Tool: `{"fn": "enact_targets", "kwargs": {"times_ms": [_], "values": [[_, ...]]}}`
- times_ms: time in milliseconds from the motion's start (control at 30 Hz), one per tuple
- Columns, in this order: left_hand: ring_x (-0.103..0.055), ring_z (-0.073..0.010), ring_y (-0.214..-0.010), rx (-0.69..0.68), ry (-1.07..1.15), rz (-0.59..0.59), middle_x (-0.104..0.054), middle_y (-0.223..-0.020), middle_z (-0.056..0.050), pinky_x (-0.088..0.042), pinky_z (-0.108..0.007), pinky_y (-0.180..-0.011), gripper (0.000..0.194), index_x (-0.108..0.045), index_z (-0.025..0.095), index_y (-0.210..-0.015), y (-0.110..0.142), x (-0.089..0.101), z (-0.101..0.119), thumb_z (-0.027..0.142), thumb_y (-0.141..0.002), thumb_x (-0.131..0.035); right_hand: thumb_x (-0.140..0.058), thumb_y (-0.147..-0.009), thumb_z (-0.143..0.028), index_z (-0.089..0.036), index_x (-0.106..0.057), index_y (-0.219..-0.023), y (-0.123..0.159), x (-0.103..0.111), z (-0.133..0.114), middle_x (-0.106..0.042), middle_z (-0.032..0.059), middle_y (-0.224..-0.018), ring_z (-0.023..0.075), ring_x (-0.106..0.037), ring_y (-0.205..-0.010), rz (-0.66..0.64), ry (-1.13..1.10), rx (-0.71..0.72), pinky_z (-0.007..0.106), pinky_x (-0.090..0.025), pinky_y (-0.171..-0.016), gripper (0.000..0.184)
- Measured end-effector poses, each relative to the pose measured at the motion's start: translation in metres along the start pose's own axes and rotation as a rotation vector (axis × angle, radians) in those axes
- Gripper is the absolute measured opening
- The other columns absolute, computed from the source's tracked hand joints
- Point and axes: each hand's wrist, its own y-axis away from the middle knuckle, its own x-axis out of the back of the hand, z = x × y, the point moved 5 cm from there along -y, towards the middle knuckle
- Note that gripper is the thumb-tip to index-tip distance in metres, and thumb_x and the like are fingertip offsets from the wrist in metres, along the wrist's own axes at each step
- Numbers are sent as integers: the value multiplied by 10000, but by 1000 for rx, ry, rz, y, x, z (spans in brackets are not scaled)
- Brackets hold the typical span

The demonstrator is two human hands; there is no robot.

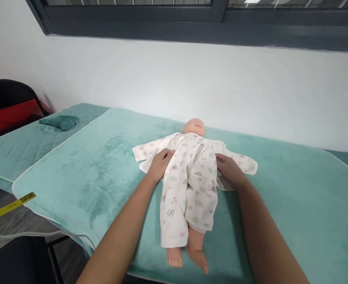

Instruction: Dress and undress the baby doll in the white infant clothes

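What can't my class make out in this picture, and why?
Head view, doll: torso hidden under printed clothes.
Head view, left hand: underside hidden by its own back.
Head view, yellow strip: lettering too small to read.
Head view, window: top cut off by upper edge.

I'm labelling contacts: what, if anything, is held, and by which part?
Left grip and right grip seem to hold the patterned trousers by their upper sides.

dark window frame (pixel 126 25) in white wall (pixel 102 79) | black-and-red chair (pixel 14 114), far left | yellow strip (pixel 8 207), left | pale cable (pixel 28 234) below
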Motion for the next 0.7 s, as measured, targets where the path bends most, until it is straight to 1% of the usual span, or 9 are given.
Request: {"fn": "enact_targets", "kwargs": {"times_ms": [100,200,333,467,533,600,633,700], "values": [[-390,-116,-667,-19,29,4,-420,-655,49,-320,-245,-624,409,-408,191,-643,-2,0,-2,514,-873,-511,-600,-688,-308,-195,-659,-847,-1,1,0,-650,-26,-686,129,-549,-616,37,14,-12,222,-412,-575,204],[-379,-114,-658,-35,32,20,-408,-646,49,-316,-242,-618,403,-404,191,-633,-4,0,-3,497,-867,-520,-585,-675,-288,-187,-618,-758,-5,0,3,-603,-33,-637,110,-497,-571,61,17,-21,210,-358,-529,135],[-372,-114,-651,-39,7,44,-404,-638,47,-313,-241,-610,399,-401,190,-623,-5,1,-3,484,-861,-528,-577,-676,-279,-191,-608,-758,-10,0,8,-616,-23,-678,115,-502,-591,97,9,20,217,-369,-542,124],[-376,-115,-644,-43,-25,51,-419,-631,46,-321,-241,-607,399,-408,192,-623,-5,2,-2,490,-864,-520,-563,-673,-283,-200,-615,-780,-14,1,11,-612,-22,-649,136,-514,-606,174,65,22,232,-374,-554,145],[-404,-121,-646,-46,-55,53,-447,-629,41,-335,-242,-611,396,-419,193,-625,-5,2,-3,490,-872,-506,-559,-675,-293,-196,-622,-774,-14,1,9,-635,-10,-664,150,-523,-630,254,154,21,244,-376,-571,152],[-462,-135,-668,-49,-123,74,-509,-648,30,-363,-249,-632,352,-462,195,-653,-5,2,-5,456,-888,-483,-552,-684,-303,-190,-630,-759,-14,1,3,-666,11,-698,167,-541,-676,327,280,38,258,-380,-603,156],[-501,-147,-696,-54,-176,87,-560,-685,20,-382,-258,-656,297,-505,197,-694,-5,1,-6,414,-894,-474,-542,-694,-306,-187,-632,-752,-14,0,0,-677,21,-716,175,-547,-700,352,339,52,265,-381,-620,160],[-578,-182,-798,-69,-307,97,-664,-832,-16,-419,-289,-732,157,-594,202,-837,-7,-2,-7,302,-876,-479,-517,-717,-310,-184,-631,-746,-14,-1,-5,-689,37,-736,186,-552,-727,380,425,75,275,-380,-640,173]]}}
